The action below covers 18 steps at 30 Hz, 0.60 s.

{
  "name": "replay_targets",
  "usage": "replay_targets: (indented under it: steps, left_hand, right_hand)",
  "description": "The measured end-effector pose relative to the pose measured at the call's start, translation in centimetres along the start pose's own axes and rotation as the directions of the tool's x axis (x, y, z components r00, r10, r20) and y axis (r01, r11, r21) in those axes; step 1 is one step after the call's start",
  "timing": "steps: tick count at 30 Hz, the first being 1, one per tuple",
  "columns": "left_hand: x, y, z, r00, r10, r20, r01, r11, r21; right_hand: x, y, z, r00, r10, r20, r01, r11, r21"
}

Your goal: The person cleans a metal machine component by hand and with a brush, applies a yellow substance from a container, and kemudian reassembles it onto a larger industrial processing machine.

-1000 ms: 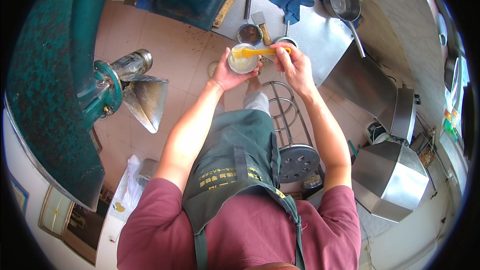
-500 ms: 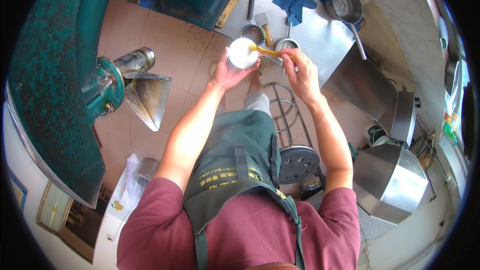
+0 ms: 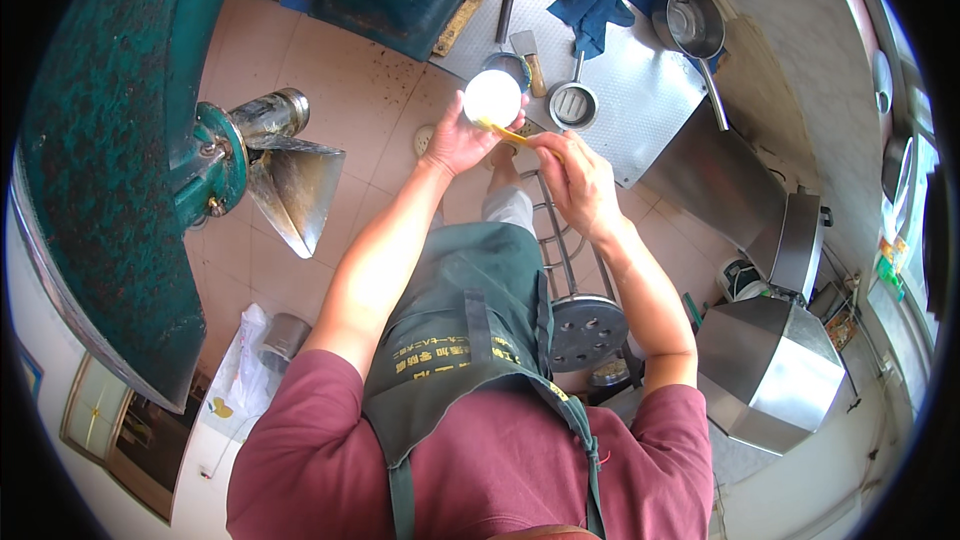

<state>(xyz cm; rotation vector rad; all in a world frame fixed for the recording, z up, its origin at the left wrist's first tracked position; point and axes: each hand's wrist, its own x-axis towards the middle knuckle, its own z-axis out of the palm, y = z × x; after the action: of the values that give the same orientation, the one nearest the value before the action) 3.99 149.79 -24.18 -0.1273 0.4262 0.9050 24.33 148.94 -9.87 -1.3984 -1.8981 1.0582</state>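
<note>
My left hand (image 3: 452,143) is wrapped round a small white round bowl (image 3: 492,95), its top so bright that the contents cannot be made out. Between the fingertips of my right hand (image 3: 583,183) is the handle of a slim yellow utensil (image 3: 513,136). Its tip meets the near rim of the bowl; whether it is a spoon or a brush is unclear. Just beyond the bowl, partly hidden by it, a dark round dish (image 3: 512,63) sits on the metal table. A scraper with a wooden handle (image 3: 537,77) and a small round metal pan (image 3: 573,105) lie beside it.
On the metal table (image 3: 640,100) are a blue cloth (image 3: 592,5) and a saucepan (image 3: 693,20). A large green machine (image 3: 110,140) with a metal chute (image 3: 297,195) stands at left. A black-topped stool (image 3: 588,333) and a faceted steel vessel (image 3: 765,370) are to my right.
My right hand has come down and slightly left, drawing the yellow utensil's tip from inside the bowl to its near rim. The bowl has shifted slightly.
</note>
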Motion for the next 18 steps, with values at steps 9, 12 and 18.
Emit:
replay_targets:
  steps: [9, 12, 18]
  left_hand:
    - [-0.2, -0.1, 0.4, 0.999, 0.027, 0.025, -0.027, 1.000, -0.014]
    - [-0.4, 0.0, 0.9, 0.996, 0.066, -0.066, -0.065, 0.998, 0.018]
    - [-0.5, -0.7, -0.4, 0.998, 0.057, -0.027, -0.057, 0.998, 0.032]
  right_hand:
    - [-0.3, 0.3, -0.1, 0.986, 0.166, 0.004, -0.166, 0.982, 0.092]
    - [0.1, 1.6, -1.1, 0.973, 0.218, -0.070, -0.214, 0.975, 0.062]
    - [2.2, 1.8, -1.0, 0.984, 0.143, -0.103, -0.142, 0.990, 0.018]
